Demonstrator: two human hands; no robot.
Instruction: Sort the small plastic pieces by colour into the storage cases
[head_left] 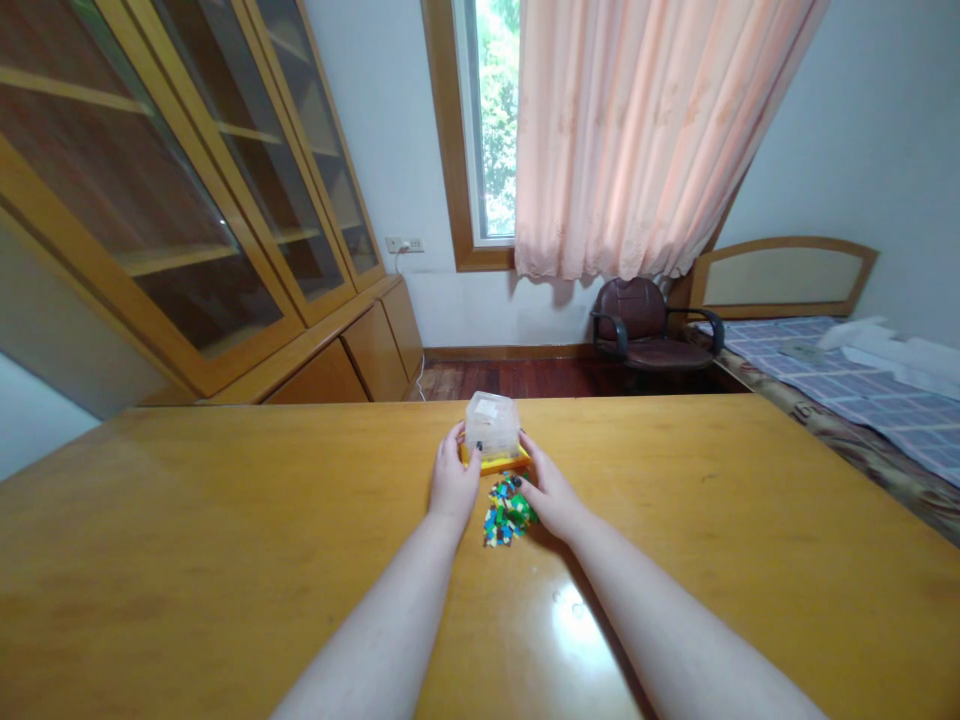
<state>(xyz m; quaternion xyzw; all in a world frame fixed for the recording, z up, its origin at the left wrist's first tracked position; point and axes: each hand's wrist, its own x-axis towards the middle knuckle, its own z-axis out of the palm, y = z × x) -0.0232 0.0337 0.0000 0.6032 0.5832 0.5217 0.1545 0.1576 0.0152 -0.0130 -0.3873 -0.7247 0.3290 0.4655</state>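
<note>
A clear plastic box (491, 420) with a white patch on top rests on a yellow tray-like base (504, 465) near the table's far edge. My left hand (454, 480) is closed around the left side, its thumb against the front of the box. On the other side, the fingers of my right hand (553, 492) curl round the right corner, while its thumb reaches over small bricks. Those bricks lie in a loose pile (506, 515) just in front of the box, in green, blue, brown, yellow and white. Dark polish shows on both thumbnails.
The box and bricks are on a wide wooden table (225, 560). Beyond it are a glass-doored cabinet (247, 330) on the left, a dark red armchair (637, 320), and a bed (855, 370) on the right. A pink curtain (622, 130) hangs by the window.
</note>
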